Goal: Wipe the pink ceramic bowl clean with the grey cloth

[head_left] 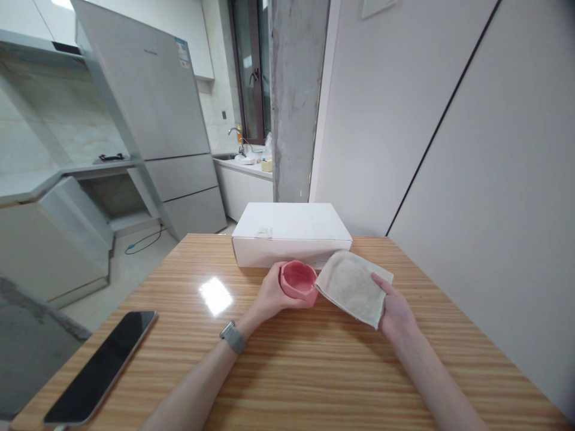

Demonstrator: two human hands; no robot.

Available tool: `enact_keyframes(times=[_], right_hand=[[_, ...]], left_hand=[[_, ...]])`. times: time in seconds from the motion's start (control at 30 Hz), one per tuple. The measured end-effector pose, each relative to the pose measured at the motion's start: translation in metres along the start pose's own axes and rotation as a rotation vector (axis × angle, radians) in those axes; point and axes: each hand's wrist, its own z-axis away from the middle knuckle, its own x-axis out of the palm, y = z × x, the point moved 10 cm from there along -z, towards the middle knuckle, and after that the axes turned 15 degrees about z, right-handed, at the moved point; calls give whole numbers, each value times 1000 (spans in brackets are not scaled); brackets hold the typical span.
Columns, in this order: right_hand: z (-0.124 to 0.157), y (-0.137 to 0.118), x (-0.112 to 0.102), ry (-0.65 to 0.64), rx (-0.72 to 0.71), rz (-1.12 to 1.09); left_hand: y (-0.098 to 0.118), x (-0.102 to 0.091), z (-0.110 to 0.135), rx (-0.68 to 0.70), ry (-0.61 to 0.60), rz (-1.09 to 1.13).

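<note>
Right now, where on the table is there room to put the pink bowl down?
Bare wood lies between the phone and the left hand, and along the table's near edge between both forearms. Also right of the right hand, toward the wall. It is crowded by the white box, where the pink bowl and cloth sit.

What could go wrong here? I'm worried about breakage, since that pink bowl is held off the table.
The left hand alone grips the tilted pink bowl above the table; it might slip and chip. The phone lies at the table's corner, where an elbow could knock it off.
</note>
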Motion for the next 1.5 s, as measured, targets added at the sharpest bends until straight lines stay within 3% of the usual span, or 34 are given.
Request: enact_keyframes(times=[0.13, 0.27, 0.4, 0.5, 0.63, 0.77, 0.83, 0.93, 1.03, 1.5], right_hand=[[5, -15, 15, 9, -126, -15], [15, -38, 43, 5, -330, -1], [16, -44, 62, -5, -354, 2], [11, -39, 62, 5, -321, -18], [10, -32, 60, -18, -373, 26], [27, -33, 68, -68, -601, 216], [44, -34, 86, -198, -790, 441], [84, -25, 119, -464, -1219, 889], [104, -10, 129, -529, -1532, 1192], [128, 1, 141, -408, -1724, 1379]], left_hand=[[8, 5, 3, -16, 16, 260], [-2, 16, 10, -167, 22, 584], [-10, 26, 21, -324, -31, 899], [-10, 27, 28, -407, -62, 978], [-4, 29, 30, -389, -88, 890], [0, 26, 26, -265, -17, 761], [-3, 26, 25, -251, -2, 729], [-6, 20, 22, -228, 33, 612], [-6, 11, 19, -146, 65, 424], [27, 30, 26, 18, -54, 300]])
